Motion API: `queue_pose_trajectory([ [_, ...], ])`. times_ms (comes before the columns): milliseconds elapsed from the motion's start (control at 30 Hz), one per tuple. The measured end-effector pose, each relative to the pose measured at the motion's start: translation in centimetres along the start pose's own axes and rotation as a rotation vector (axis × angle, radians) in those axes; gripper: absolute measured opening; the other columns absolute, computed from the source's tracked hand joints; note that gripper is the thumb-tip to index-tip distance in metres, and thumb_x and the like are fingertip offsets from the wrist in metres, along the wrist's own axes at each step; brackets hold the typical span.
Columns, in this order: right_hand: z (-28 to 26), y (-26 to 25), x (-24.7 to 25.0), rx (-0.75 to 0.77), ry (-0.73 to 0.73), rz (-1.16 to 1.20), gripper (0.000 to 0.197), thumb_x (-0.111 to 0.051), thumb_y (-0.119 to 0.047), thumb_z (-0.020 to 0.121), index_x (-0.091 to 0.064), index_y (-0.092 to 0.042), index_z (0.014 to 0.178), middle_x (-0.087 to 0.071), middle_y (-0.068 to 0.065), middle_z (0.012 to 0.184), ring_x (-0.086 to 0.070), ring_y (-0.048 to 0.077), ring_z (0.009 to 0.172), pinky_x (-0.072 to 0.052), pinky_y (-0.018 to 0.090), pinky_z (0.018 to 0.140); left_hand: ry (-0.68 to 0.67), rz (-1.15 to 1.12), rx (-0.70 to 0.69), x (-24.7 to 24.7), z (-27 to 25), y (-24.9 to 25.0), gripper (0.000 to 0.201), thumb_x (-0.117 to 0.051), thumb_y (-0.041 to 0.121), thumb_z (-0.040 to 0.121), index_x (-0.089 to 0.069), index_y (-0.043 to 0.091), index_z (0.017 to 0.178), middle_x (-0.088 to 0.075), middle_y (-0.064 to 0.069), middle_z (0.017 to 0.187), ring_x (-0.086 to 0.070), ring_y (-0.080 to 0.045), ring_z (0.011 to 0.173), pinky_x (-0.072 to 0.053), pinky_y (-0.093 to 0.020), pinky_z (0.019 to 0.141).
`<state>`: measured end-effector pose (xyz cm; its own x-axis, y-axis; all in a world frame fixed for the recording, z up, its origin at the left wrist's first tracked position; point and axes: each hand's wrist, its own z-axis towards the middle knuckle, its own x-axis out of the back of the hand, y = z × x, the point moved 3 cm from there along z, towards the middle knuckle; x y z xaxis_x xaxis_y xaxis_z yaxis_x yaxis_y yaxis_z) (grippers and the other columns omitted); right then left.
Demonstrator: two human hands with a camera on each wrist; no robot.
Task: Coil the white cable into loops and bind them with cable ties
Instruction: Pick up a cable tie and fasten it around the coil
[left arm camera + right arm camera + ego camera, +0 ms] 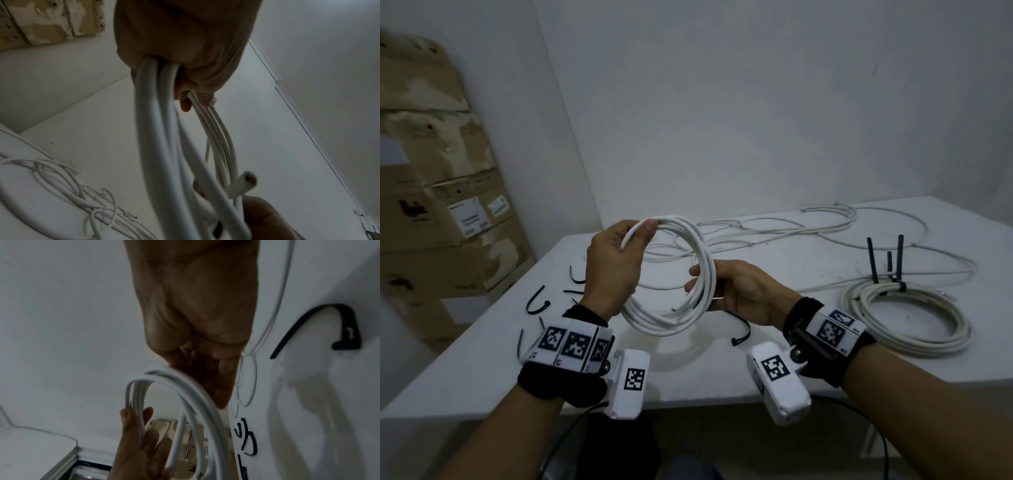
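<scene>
A coil of white cable (654, 320) with several loops hangs in the air over the white table (722, 370). My left hand (643, 233) grips its top left, thumb over the strands. In the left wrist view the loops (156, 129) run out of that fist, and a cut cable end (247, 181) sticks out lower down. My right hand (697, 282) pinches the coil's right side. Loose black cable ties lie on the table: one (741, 330) under the coil, another (537, 301) to the left.
A finished coil (907, 322), bound with black ties (887, 263) that stick up, lies at the right. More loose white cable (774, 229) sprawls across the back of the table. Cardboard boxes (441, 205) are stacked at the left by the wall.
</scene>
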<state>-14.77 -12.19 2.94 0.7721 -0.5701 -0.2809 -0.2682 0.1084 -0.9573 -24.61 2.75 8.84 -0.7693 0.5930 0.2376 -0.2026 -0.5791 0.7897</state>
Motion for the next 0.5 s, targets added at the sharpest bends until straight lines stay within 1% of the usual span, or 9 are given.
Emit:
queue_pose_trajectory([
  [67,-0.20,-0.18,0.14,-0.027,-0.027,-0.001,0.041,-0.037,-0.033,0.100,-0.065,-0.004,0.096,-0.071,0.014,0.091,-0.067,0.024,0.083,-0.053,0.035,0.077,0.006,-0.012,0.015,0.17,0.01,-0.22,0.023,-0.061,0.043,0.090,-0.071,0.023,0.086,-0.047,0.015,0.046,-0.039,-0.004,0.040,-0.036,-0.027,0.042],
  [133,-0.34,-0.35,0.25,-0.007,-0.050,-0.106,0.065,-0.023,-0.052,0.100,-0.067,-0.005,0.094,-0.071,0.013,0.093,-0.066,0.023,0.088,-0.051,0.035,0.083,0.008,-0.005,0.009,0.07,-0.12,-0.15,0.023,-0.060,0.042,0.091,-0.071,0.023,0.085,-0.049,0.016,0.047,-0.041,-0.002,0.042,-0.036,-0.025,0.044],
  [200,-0.32,-0.26,0.16,0.032,-0.063,-0.235,0.077,-0.013,-0.060,0.096,-0.067,-0.005,0.090,-0.071,0.011,0.094,-0.064,0.024,0.090,-0.047,0.040,0.092,0.016,-0.001,0.004,-0.10,-0.17,-0.05,0.024,-0.060,0.042,0.091,-0.071,0.022,0.085,-0.050,0.016,0.048,-0.042,-0.001,0.044,-0.035,-0.022,0.042],
  [267,-0.24,-0.05,0.15,0.057,-0.082,-0.284,0.082,-0.009,-0.062,0.094,-0.066,-0.003,0.089,-0.070,0.014,0.097,-0.063,0.027,0.092,-0.043,0.046,0.099,0.023,-0.001,0.010,-0.22,-0.09,-0.10,0.026,-0.061,0.044,0.090,-0.071,0.021,0.085,-0.050,0.015,0.050,-0.042,-0.001,0.046,-0.036,-0.022,0.041],
  [333,-0.20,0.09,0.16,0.046,-0.114,-0.287,0.090,-0.006,-0.068,0.090,-0.066,0.000,0.090,-0.069,0.020,0.102,-0.064,0.030,0.095,-0.044,0.046,0.099,0.015,-0.004,0.010,-0.42,-0.09,-0.07,0.026,-0.061,0.045,0.090,-0.072,0.022,0.086,-0.053,0.015,0.053,-0.044,-0.001,0.049,-0.037,-0.024,0.043],
  [433,-0.19,-0.01,-0.15,0.033,-0.156,-0.267,0.100,-0.001,-0.073,0.085,-0.064,0.004,0.083,-0.066,0.028,0.103,-0.066,0.031,0.094,-0.048,0.040,0.089,0.008,-0.015,0.007,-0.76,-0.31,0.05,0.021,-0.061,0.045,0.089,-0.071,0.029,0.082,-0.064,0.005,0.067,-0.050,-0.004,0.055,-0.040,-0.027,0.045],
  [467,-0.14,-0.06,-0.29,0.030,-0.171,-0.265,0.102,0.000,-0.074,0.084,-0.064,0.006,0.083,-0.065,0.031,0.104,-0.065,0.034,0.095,-0.049,0.040,0.087,0.013,-0.021,0.005,-0.80,-0.33,0.12,0.019,-0.061,0.045,0.089,-0.071,0.030,0.082,-0.065,0.005,0.068,-0.051,-0.003,0.056,-0.040,-0.027,0.047],
  [500,-0.03,-0.02,-0.34,0.024,-0.185,-0.279,0.105,0.001,-0.076,0.082,-0.064,0.007,0.085,-0.064,0.033,0.105,-0.064,0.038,0.096,-0.049,0.042,0.089,0.016,-0.024,0.002,-0.77,-0.34,0.19,0.019,-0.061,0.045,0.089,-0.071,0.030,0.082,-0.063,0.008,0.066,-0.051,-0.002,0.055,-0.040,-0.026,0.047],
])
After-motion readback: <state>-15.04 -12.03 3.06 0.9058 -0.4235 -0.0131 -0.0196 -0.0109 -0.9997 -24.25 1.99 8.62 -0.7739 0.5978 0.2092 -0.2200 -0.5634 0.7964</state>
